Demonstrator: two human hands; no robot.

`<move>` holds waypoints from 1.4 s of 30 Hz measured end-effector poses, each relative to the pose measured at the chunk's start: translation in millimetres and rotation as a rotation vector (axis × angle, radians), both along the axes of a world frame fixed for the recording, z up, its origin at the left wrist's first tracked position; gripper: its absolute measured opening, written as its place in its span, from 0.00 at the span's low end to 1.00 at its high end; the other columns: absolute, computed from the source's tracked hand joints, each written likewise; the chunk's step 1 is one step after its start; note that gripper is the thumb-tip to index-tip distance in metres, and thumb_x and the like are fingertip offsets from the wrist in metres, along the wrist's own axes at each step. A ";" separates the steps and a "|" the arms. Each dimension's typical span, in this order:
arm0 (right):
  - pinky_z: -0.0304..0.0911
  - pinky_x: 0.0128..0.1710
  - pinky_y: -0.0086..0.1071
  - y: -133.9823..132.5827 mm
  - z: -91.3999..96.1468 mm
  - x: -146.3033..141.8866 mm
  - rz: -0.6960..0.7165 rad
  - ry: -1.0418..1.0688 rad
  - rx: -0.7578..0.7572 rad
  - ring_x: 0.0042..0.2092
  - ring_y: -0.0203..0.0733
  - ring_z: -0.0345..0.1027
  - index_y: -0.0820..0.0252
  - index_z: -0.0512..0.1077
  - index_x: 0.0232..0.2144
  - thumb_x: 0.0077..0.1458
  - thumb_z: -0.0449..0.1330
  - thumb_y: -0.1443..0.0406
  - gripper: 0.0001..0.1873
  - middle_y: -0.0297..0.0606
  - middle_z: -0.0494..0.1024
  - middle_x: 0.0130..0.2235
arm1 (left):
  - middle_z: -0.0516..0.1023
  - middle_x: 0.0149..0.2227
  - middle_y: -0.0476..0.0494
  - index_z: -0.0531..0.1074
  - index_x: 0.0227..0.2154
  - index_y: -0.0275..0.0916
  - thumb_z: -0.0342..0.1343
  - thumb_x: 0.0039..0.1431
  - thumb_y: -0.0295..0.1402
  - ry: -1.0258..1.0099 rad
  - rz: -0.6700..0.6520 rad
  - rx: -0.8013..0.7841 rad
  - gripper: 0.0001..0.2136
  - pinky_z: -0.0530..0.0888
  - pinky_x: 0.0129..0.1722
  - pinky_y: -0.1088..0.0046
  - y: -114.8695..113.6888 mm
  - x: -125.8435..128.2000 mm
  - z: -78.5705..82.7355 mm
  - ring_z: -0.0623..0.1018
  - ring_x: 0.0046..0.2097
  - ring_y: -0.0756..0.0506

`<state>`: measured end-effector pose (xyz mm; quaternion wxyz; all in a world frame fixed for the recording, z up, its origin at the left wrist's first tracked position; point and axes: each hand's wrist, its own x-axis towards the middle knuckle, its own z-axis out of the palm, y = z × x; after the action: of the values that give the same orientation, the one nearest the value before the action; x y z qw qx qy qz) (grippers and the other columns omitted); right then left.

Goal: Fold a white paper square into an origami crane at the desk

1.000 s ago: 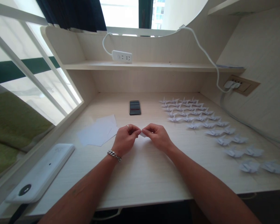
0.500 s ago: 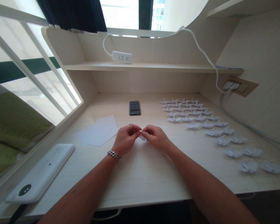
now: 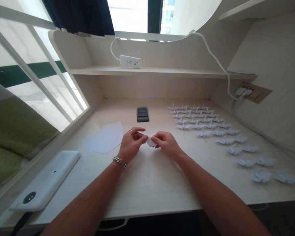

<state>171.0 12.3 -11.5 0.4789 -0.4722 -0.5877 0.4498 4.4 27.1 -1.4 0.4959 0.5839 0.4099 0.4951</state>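
Between my two hands, just above the desk, is a small folded piece of white paper [image 3: 150, 142]. My right hand [image 3: 166, 143] pinches its right side between thumb and fingers. My left hand [image 3: 133, 141] holds the left edge at the thumb tip, its index finger lifted a little away. A ring and a chain bracelet [image 3: 120, 162] are on the left hand and wrist. Left of the hands lie loose white paper sheets [image 3: 104, 139]. Several rows of folded paper cranes [image 3: 201, 124] stand on the right.
A dark phone-like object [image 3: 143, 114] lies beyond my hands. A long white device [image 3: 48, 182] with a dark cable sits at the left edge. On the back shelf [image 3: 157, 71] rests a power strip [image 3: 130, 61]; its cord reaches the wall socket [image 3: 253, 91] at right.
My left index finger has lifted off the folded paper, and the fingers have spread somewhat. More of the paper's face now shows between the hands. The view has shifted slightly.
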 end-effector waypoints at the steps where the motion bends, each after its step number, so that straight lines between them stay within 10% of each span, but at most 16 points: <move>1: 0.65 0.27 0.29 -0.3 -0.1 0.1 -0.019 0.012 0.012 0.26 0.36 0.69 0.63 0.72 0.25 0.49 0.61 0.57 0.13 0.36 0.75 0.24 | 0.76 0.26 0.49 0.71 0.40 0.35 0.65 0.44 0.33 0.012 -0.025 -0.002 0.19 0.72 0.31 0.74 -0.8 0.3 1.0 0.75 0.29 0.50; 42: 0.61 0.32 0.31 -3.4 2.5 3.3 -0.076 -0.355 0.154 0.30 0.38 0.69 0.59 0.74 0.26 0.51 0.59 0.63 0.07 0.36 0.78 0.28 | 0.79 0.29 0.44 0.75 0.28 0.38 0.53 0.54 0.38 0.559 -0.026 0.229 0.09 0.69 0.31 0.72 -1.4 0.0 4.3 0.75 0.31 0.47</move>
<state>174.3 8.8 -9.0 0.4191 -0.5280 -0.6772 0.2949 4.4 25.7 2.9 0.3010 0.7547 0.4647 0.3518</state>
